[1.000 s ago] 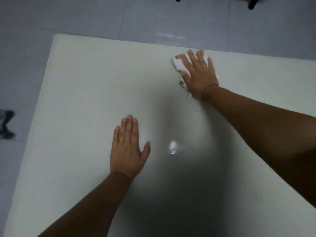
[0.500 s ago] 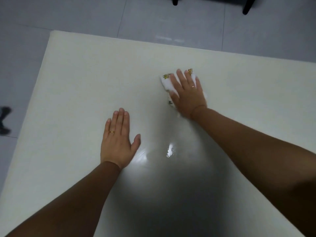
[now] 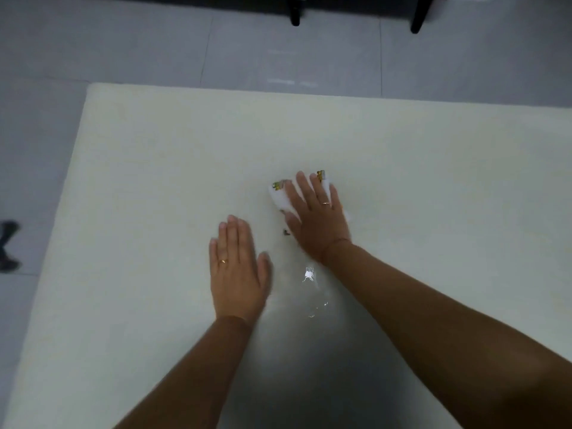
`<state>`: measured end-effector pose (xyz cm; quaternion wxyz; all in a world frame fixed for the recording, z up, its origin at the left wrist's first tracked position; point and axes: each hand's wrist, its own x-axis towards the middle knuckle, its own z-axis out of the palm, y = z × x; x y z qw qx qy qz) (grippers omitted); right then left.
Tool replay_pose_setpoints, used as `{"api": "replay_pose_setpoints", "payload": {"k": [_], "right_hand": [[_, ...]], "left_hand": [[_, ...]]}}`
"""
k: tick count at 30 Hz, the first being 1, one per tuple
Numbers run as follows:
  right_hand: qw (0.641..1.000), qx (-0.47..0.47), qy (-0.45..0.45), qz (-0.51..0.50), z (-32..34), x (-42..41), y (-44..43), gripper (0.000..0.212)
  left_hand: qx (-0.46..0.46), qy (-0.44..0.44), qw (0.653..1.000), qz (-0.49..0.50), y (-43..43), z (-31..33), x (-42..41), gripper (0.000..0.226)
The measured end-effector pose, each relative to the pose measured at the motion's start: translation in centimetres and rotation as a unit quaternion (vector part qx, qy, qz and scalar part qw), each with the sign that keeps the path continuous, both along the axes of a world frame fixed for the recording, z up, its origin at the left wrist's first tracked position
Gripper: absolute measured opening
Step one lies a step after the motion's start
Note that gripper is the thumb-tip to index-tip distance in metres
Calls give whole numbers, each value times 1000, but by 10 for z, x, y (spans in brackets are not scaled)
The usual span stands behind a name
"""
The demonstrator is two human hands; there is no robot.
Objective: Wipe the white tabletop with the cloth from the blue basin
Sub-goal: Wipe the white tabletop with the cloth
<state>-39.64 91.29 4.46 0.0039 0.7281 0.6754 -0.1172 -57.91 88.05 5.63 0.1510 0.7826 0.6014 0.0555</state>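
Mid-wipe, I'd say. My right hand (image 3: 318,218) lies flat with fingers spread, pressing the cloth (image 3: 280,198) onto the white tabletop (image 3: 154,168) near its middle; not a closed grip, just palm pressure. My left hand (image 3: 236,270) is open, palm down on the bare surface just beside it, holding nothing. A wet sheen (image 3: 309,275) glints just in front of my right wrist, so that strip looks done; the far and left areas look dry, probably still to do. No blue basin in view. Versus a second ago: the cloth hand has come back from near the far edge toward me, and the left hand now sits much closer to it.
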Motion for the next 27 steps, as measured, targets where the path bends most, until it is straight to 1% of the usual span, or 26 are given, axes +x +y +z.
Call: {"api": "replay_pose_setpoints", "payload": {"k": [1,2,4,6,7,8,9,11,13,14,15,16,18,20,21,22,23,25,27], "right_hand": [[1000,1,-8,8,0,18,-4,59],[1000,1,-18,-10,0,37,-6,59],[993,-7,-22,-115,1,60,-11,58],[974,-7,-15,-228,-1,49,-10,58],[964,-9,-10,-265,-1,33,-9,59],[962,-15,-4,-273,0,15,-10,60],[969,-15,0,-247,0,-3,-13,61],[991,-17,-3,-130,2,-27,-26,62],[1000,-8,7,-18,6,-14,-35,61],[1000,-6,5,18,7,1,-37,61],[999,-13,-5,31,8,19,-40,61],[999,-21,-18,16,7,36,-41,60],[995,-30,-25,-93,6,56,-39,59],[976,-29,-21,-217,4,40,-35,60],[968,-32,-18,-247,5,21,-34,61],[970,-31,-12,-242,5,0,-36,62],[978,-21,-7,-205,6,-21,-40,62],[996,-14,-7,-83,10,-41,-53,60],[1000,-16,-8,16,11,-20,-61,59]], "left_hand": [[-11,-8,1000,-9,-12,0,7,63],[-20,-9,1000,-21,-22,-2,11,62],[-34,8,999,-38,-36,-7,13,63],[-33,25,999,-35,-38,-11,10,65],[-32,31,998,-33,-37,-12,10,66],[-34,35,998,-35,-37,-12,10,66],[-37,38,998,-37,-37,-11,11,66],[-38,40,998,-39,-37,-10,11,66],[-38,41,998,-40,-36,-10,10,65],[-36,38,998,-40,-36,-10,10,65],[-33,32,998,-40,-36,-9,9,65],[-31,26,998,-40,-36,-9,10,65],[-30,20,999,-41,-36,-8,11,65],[-28,21,999,-40,-36,-8,11,65],[-27,22,999,-40,-36,-8,11,65],[-26,23,999,-41,-36,-8,11,65],[-25,26,998,-42,-36,-8,11,65],[-26,30,998,-45,-36,-7,11,64],[-27,12,998,-47,-36,-5,11,63]]}}
